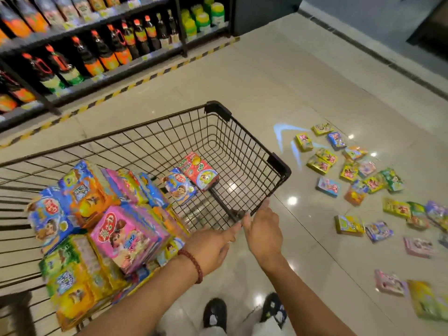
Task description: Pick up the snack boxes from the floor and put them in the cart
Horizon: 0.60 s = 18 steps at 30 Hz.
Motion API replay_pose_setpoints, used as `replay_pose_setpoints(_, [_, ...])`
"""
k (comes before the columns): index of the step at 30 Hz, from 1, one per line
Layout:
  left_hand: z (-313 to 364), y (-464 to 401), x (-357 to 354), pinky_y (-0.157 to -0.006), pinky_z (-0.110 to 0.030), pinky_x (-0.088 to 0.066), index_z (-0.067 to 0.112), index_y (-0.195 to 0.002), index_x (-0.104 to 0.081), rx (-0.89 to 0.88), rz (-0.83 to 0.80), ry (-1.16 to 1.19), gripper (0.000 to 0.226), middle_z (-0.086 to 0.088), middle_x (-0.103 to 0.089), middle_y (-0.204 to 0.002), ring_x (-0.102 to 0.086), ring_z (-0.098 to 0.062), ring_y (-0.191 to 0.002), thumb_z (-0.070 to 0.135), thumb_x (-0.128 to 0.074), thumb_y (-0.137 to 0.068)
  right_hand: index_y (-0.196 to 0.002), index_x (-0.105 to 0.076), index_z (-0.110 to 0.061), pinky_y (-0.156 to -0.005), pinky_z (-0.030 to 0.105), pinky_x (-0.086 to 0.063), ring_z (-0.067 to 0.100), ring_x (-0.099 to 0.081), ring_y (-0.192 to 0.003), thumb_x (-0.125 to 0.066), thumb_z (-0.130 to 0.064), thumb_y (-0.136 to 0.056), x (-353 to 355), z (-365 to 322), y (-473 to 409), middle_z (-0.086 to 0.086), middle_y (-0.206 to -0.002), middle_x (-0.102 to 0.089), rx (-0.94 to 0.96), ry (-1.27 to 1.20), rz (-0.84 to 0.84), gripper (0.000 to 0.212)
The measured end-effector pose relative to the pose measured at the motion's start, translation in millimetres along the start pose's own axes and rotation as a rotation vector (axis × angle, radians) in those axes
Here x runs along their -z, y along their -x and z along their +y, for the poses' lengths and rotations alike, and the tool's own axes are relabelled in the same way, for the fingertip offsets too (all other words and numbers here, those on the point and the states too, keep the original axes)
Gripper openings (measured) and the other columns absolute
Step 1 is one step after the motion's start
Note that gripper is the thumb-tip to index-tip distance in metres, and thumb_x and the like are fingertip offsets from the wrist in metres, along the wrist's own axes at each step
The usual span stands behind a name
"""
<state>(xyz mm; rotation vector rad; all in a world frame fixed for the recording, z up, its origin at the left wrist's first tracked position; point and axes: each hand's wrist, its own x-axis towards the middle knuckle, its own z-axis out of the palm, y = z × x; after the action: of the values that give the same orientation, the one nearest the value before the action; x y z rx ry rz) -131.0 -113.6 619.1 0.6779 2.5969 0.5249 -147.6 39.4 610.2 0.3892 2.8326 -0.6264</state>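
Head | left hand (213,246), right hand (263,229): both empty, fingers loosely extended | cart (278,163): 1

One wire cart (242,132). Inside it, two loose snack boxes (197,174) lying flat near the front, plus a heaped pile (101,226) too jumbled and blurred for a firm count, at least a dozen. On the floor, roughly two dozen scattered boxes (351,170). Two hands, two dark shoes (214,314), one bead bracelet (192,264).
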Motion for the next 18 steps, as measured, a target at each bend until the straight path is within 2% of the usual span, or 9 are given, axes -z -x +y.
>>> replay_pose_setpoints(2, [1, -6, 2, -0.089, -0.023, -0.033, 0.041, -0.147, -0.003, -0.020, 0.024, 0.017, 0.062, 0.018, -0.057, -0.128, -0.056, -0.015, -0.106, 0.025, -0.036, -0.097, -0.151, -0.008, -0.001, -0.087, 0.036, -0.045, 0.024, -0.042, -0.118, -0.036, -0.035, -0.099, 0, 1, -4, 0.010, -0.130, -0.051, -0.003, -0.004, 0.015, 0.068])
replay_pose_setpoints(6, [10, -22, 7, -0.088, -0.022, -0.035, 0.043, -0.146, -0.001, -0.043, 0.063, 0.042, 0.068, 0.019, -0.060, -0.124, -0.058, -0.016, -0.102, 0.022, -0.040, -0.094, -0.151, -0.004, 0.000, -0.088, 0.038, -0.044, 0.026, -0.039, -0.123, -0.031, -0.037, -0.100, 7, 6, -21, 0.010, -0.137, -0.045, -0.025, 0.088, -0.020, 0.068])
replay_pose_setpoints(12, [30, -61, 13, -0.100, -0.027, -0.029, 0.033, -0.151, -0.003, -0.047, 0.056, -0.127, 0.062, 0.012, -0.060, -0.120, -0.054, -0.017, -0.103, 0.022, -0.033, -0.097, -0.151, -0.005, -0.001, -0.085, 0.037, -0.045, 0.025, -0.040, -0.122, -0.030, -0.037, -0.100, 26, 24, -53, 0.009, -0.135, -0.046, -0.024, 0.162, -0.010, 0.068])
replay_pose_setpoints(16, [44, -91, 17, -0.108, -0.028, -0.027, 0.030, -0.151, -0.006, -0.028, 0.029, -0.132, 0.061, 0.010, -0.061, -0.115, -0.053, -0.015, -0.106, 0.021, -0.033, -0.097, -0.150, -0.011, 0.000, -0.081, 0.040, -0.046, 0.028, -0.045, -0.117, -0.019, -0.040, -0.094, 40, 40, -77, 0.012, -0.130, -0.050, 0.009, 0.133, 0.046, 0.070])
replay_pose_setpoints(18, [51, -109, 21, -0.107, -0.027, -0.028, 0.031, -0.151, -0.004, -0.023, 0.041, -0.118, 0.062, 0.013, -0.061, -0.117, -0.053, -0.014, -0.108, 0.021, -0.034, -0.097, -0.150, -0.013, 0.001, -0.080, 0.040, -0.047, 0.028, -0.047, -0.116, -0.020, -0.038, -0.093, 49, 48, -94, 0.012, -0.130, -0.051, 0.013, 0.138, 0.049, 0.070])
